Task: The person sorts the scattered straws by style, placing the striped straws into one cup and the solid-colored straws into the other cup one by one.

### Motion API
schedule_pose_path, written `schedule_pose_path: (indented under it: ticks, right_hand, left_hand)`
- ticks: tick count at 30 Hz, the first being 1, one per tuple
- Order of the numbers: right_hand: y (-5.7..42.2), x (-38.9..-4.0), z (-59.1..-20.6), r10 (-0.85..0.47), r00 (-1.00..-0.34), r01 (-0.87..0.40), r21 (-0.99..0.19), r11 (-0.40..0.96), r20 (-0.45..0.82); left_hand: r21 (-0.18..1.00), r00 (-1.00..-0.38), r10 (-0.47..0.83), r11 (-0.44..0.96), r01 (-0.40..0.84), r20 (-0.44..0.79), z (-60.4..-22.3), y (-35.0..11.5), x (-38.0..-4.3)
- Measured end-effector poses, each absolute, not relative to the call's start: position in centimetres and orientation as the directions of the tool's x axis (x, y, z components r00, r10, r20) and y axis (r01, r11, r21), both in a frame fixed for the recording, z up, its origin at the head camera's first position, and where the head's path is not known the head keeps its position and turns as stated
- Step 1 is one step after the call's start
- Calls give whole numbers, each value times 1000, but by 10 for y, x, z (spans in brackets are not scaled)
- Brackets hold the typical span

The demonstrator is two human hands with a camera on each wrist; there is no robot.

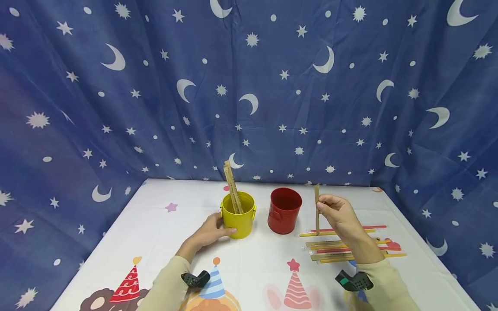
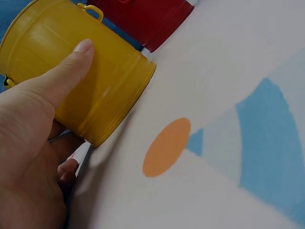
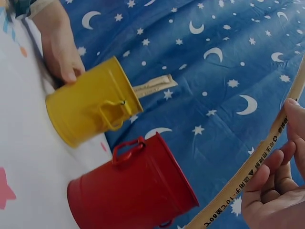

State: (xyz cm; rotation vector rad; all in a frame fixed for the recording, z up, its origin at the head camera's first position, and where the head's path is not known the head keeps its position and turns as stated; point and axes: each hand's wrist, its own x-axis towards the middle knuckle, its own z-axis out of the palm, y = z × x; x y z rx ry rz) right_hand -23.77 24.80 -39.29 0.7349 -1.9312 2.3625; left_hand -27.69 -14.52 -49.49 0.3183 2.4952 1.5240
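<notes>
My left hand [image 1: 212,231] holds the yellow bucket [image 1: 238,226] by its side, with the thumb [image 2: 71,71] along the front wall and the other fingers partly hidden behind. Several paper-wrapped straws [image 1: 232,188] lean upright in that bucket, their tops well above its rim. Between thumb and fingers, my right hand [image 1: 338,214] pinches another paper-wrapped straw [image 1: 317,209], upright at the right of the red bucket [image 1: 282,220]. Printed black lettering runs along this brown wrapper [image 3: 259,155]. The inside of the red bucket looks bare in the head view.
Below the right hand lie several red straws [image 1: 373,227] and yellow straws [image 1: 397,255] in clear sleeves, mixed with brown paper-wrapped ones [image 1: 330,257]. A white cloth with party prints covers the table [image 1: 155,224]. A blue curtain [image 1: 272,142] with moons and stars hangs behind.
</notes>
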Motion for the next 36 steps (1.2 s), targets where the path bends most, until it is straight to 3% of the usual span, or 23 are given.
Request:
schedule_pose_path:
  ticks: [7,24,36]
  right_hand:
    - [243,-234,-393,-329,-864,-270,-903,-335,381]
    - [233,-227,-391,-392,-851,-187,-899,-396,350]
    - [201,-230,-358,-447,-817,-106,-856,-505,365]
  left_hand:
    - [897,-957,286,435,82,-51,-496,-144,-275]
    - [883,-956,287,461,86,-57,-496,-144,-274]
    - [887,-952,301,452,93,-53,-496,-146,-278]
